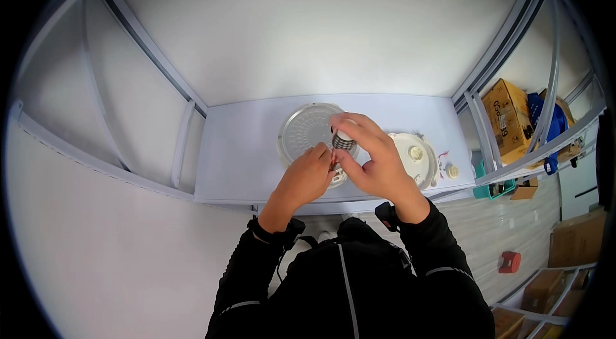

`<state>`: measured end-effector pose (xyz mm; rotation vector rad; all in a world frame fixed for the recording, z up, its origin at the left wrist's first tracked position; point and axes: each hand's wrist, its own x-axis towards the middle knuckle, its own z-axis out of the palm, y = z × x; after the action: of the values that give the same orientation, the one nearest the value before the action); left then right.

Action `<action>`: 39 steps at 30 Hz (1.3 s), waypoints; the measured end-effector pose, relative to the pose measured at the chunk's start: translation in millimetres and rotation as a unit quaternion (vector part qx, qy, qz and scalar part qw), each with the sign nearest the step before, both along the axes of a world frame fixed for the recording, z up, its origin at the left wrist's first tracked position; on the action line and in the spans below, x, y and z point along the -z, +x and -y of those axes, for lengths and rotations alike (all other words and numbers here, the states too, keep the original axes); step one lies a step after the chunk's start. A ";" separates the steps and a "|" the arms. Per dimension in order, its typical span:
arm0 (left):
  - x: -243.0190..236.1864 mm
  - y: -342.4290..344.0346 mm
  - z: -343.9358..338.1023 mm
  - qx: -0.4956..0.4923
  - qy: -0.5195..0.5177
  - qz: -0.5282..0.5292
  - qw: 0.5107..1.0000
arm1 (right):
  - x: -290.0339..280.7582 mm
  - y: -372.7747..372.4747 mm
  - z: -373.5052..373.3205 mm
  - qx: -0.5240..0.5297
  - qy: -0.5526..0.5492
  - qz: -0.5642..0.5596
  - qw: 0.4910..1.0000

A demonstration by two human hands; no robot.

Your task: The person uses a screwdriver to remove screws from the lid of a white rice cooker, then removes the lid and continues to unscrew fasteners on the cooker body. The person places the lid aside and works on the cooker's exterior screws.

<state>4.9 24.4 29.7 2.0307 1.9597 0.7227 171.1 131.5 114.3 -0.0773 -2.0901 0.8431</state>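
Above the middle of the bench, my right hand (375,156) is closed round a small cylindrical part (344,140) with a pale top and dark slotted sides, possibly a motor. My left hand (309,174) is closed just left of it, its fingertips pinched near the cylinder's lower end. A bit of reddish wire seems to show there, though the fingers hide most of it. Beneath both hands sits a round, pale disc-shaped cover (305,128) with a patterned surface. Close to my right hand lies a round cream housing (419,166) with a raised hub.
A small round cream part (452,171) and thin red wires (442,158) lie at the bench's (237,146) right end. Frame posts (151,37) flank the bench. Farther right are cardboard boxes (507,118), a teal crate (494,189) and a red stool-like object (509,262) on the floor.
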 end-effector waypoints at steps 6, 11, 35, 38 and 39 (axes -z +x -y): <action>0.3 1.2 -1.1 -0.009 0.005 0.036 0.999 | -4.8 -0.1 1.0 -0.012 -0.009 -0.001 1.000; -0.8 0.0 0.0 0.001 0.003 0.010 1.000 | -2.5 3.0 -1.2 -0.008 -0.017 0.027 0.999; -12.8 2.8 -3.1 -0.016 -0.069 0.008 0.997 | -6.0 -5.0 -2.3 -0.049 -0.043 0.061 0.996; -5.4 0.6 -3.4 -0.011 -0.042 0.011 0.999 | -6.0 -5.6 -1.5 -0.054 -0.064 0.062 0.995; -4.5 0.5 -3.4 -0.011 -0.036 0.010 0.999 | -4.3 -5.6 -2.0 -0.054 -0.067 0.061 0.994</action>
<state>5.4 27.8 34.2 1.9551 1.9705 0.6646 165.5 133.5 118.6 -0.0902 -2.1646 1.0684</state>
